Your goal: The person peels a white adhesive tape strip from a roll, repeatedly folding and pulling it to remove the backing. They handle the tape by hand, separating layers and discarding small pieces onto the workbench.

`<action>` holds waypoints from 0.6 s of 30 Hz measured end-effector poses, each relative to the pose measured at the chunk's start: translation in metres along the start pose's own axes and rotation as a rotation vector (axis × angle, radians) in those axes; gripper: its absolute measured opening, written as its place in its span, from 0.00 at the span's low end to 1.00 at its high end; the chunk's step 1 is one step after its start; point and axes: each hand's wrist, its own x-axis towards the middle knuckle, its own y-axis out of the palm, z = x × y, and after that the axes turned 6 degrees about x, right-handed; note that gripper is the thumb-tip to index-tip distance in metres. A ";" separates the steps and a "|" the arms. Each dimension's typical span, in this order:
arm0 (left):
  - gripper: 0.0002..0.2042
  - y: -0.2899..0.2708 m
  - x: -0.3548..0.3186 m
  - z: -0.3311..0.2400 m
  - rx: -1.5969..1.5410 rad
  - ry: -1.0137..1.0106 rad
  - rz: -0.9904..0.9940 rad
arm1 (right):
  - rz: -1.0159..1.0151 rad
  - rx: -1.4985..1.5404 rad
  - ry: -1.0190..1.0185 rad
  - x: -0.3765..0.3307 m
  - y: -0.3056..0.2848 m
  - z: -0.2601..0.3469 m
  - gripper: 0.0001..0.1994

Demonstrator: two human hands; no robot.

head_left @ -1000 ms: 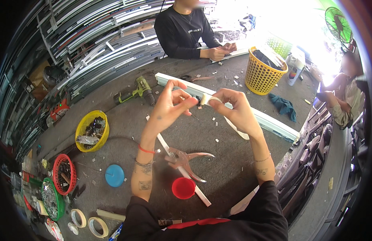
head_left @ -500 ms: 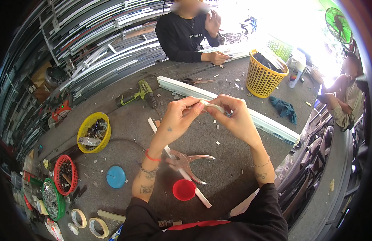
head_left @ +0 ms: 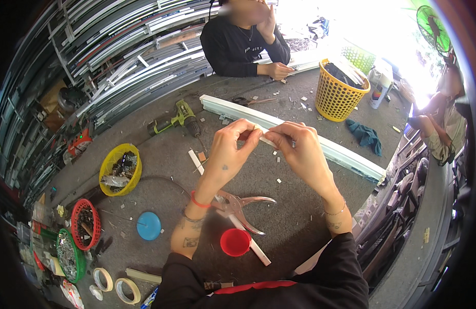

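My left hand (head_left: 235, 141) and my right hand (head_left: 301, 149) are raised over the middle of the workbench, fingertips nearly meeting. Both pinch a small white piece (head_left: 269, 142), mostly hidden by the fingers; its exact kind does not show. Just beyond them a long white profile bar (head_left: 346, 158) lies slantwise across the bench. Between my forearms rests a metal hand punch or plier-like tool (head_left: 233, 204), its handles spread, over a narrow white strip (head_left: 259, 253). Nearer to me stands a red cup (head_left: 235, 242).
A green cordless drill (head_left: 184, 117) lies beyond my left hand. Yellow (head_left: 104, 164), red (head_left: 96, 233) and green (head_left: 82, 265) baskets of small parts line the left, with tape rolls (head_left: 127, 291) nearby. A tall yellow basket (head_left: 337, 100) stands far right. Another person (head_left: 233, 46) leans on the far edge.
My hands have turned slightly and the white piece shows less between the fingers. The person opposite has moved a raised hand closer to the head.
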 end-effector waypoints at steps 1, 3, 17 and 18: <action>0.07 0.000 0.000 0.001 -0.008 -0.008 0.003 | 0.006 0.013 -0.015 0.000 0.000 0.000 0.07; 0.06 0.001 0.000 0.002 -0.039 -0.007 -0.004 | 0.017 -0.001 -0.032 -0.002 0.001 0.002 0.07; 0.13 -0.005 0.002 0.009 -0.193 -0.092 0.027 | 0.075 0.134 -0.109 0.003 -0.001 0.001 0.06; 0.14 -0.004 0.002 0.009 -0.159 -0.079 0.023 | 0.080 0.148 -0.101 0.004 -0.001 0.001 0.06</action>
